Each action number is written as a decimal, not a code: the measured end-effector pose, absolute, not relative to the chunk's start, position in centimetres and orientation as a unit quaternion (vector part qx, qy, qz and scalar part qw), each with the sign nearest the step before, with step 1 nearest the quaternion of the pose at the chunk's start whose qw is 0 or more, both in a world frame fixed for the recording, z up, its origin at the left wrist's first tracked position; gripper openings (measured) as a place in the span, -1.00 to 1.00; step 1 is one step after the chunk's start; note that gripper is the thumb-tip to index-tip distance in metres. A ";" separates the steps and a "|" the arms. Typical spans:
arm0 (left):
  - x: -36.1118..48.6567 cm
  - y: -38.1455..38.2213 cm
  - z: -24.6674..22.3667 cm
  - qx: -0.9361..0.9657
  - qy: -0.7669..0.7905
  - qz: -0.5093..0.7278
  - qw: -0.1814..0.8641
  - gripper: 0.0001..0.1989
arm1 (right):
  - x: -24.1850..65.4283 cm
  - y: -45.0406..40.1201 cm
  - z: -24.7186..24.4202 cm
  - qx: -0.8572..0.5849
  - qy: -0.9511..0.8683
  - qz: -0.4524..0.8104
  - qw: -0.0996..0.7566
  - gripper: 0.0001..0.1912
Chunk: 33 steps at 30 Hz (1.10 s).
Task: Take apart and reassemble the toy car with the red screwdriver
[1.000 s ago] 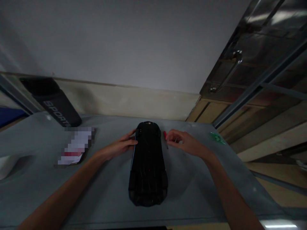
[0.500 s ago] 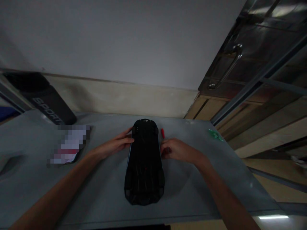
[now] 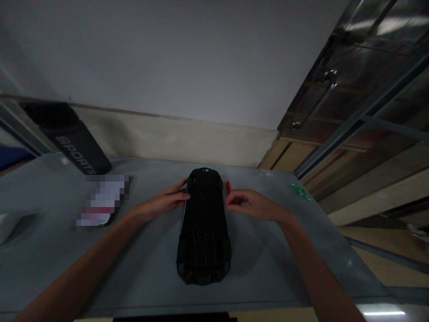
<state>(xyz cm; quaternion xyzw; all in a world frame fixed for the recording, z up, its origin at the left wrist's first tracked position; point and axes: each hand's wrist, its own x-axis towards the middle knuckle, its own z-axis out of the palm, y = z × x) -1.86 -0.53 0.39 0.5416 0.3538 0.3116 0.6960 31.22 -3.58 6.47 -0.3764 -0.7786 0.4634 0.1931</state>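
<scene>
A black toy car (image 3: 205, 219) lies wheels up on the grey table, its long side pointing away from me. My left hand (image 3: 169, 200) rests against the car's left side, thumb on its edge and fingers along the side. Just off the right side is my right hand (image 3: 246, 203), thumb and fingertips brought together in a pinch; whatever they hold, if anything, is too small to make out. A red-handled tool (image 3: 228, 187) lies beyond the right fingers, by the car's far right corner.
On the left of the table (image 3: 268, 277) stand a black bottle (image 3: 80, 147) and, nearer, a blurred-out flat item (image 3: 105, 199). A white object (image 3: 7, 226) is at the left edge. Green pieces (image 3: 300, 192) lie at the right. Behind is a wall (image 3: 174, 138).
My right hand has lifted slightly up and away from the car's right side, its fingers now in a clearer pinch. My left hand stays on the car.
</scene>
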 end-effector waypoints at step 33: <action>-1.6 -0.6 0.8 0.502 0.357 0.305 0.726 0.04 | 30.9 -5.4 3.3 -0.438 -0.693 0.457 0.346 -0.67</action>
